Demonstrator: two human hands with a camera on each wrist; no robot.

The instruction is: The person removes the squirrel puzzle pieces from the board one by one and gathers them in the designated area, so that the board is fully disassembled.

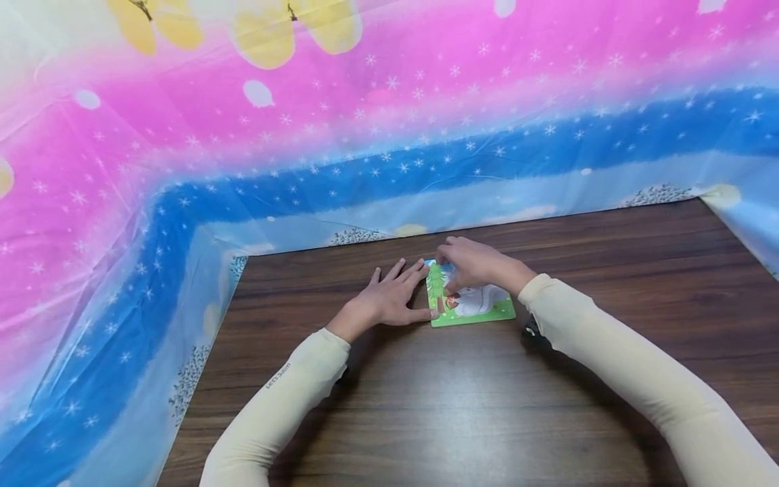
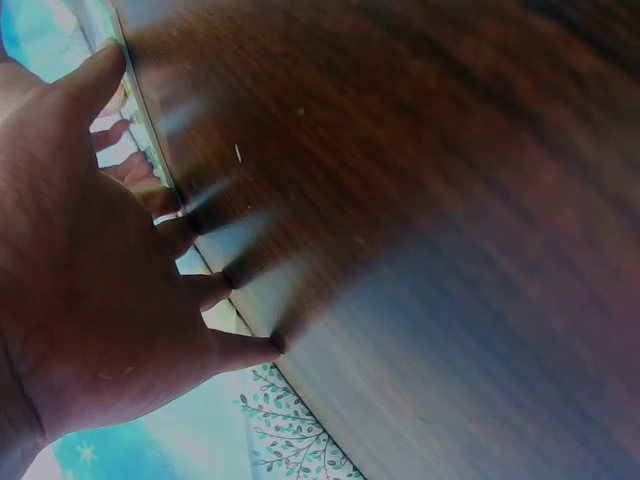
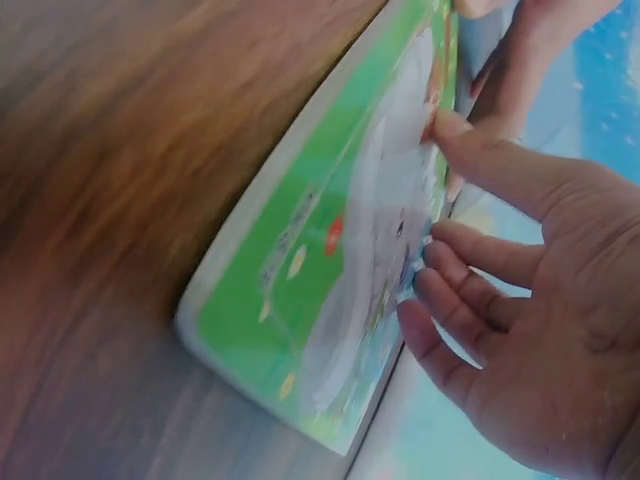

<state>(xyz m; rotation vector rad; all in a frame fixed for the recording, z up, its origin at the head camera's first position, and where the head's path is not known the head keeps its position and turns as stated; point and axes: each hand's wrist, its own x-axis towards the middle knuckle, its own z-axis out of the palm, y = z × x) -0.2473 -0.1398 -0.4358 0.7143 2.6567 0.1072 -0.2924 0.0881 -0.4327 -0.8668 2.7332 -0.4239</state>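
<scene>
A flat picture board [image 1: 477, 311] lies on the brown wooden table, printed with a green border, trees and a large white figure. My left hand [image 1: 389, 297] is spread at its left side, thumb and forefinger tips at the board's edge and the other fingertips on the table. Over the board's upper part is my right hand [image 1: 475, 264], hiding some of the picture. In the right wrist view, the thumb and fingers of the right hand [image 3: 540, 290] stand apart with their tips on the board's face [image 3: 270, 250]. Whether a small piece lies under them is hidden.
The dark wood-grain table [image 1: 450, 406] spreads around the board. A pink and blue patterned cloth [image 1: 365, 155] hangs behind the table and along its left side. Both forearms wear cream sleeves [image 1: 608, 352].
</scene>
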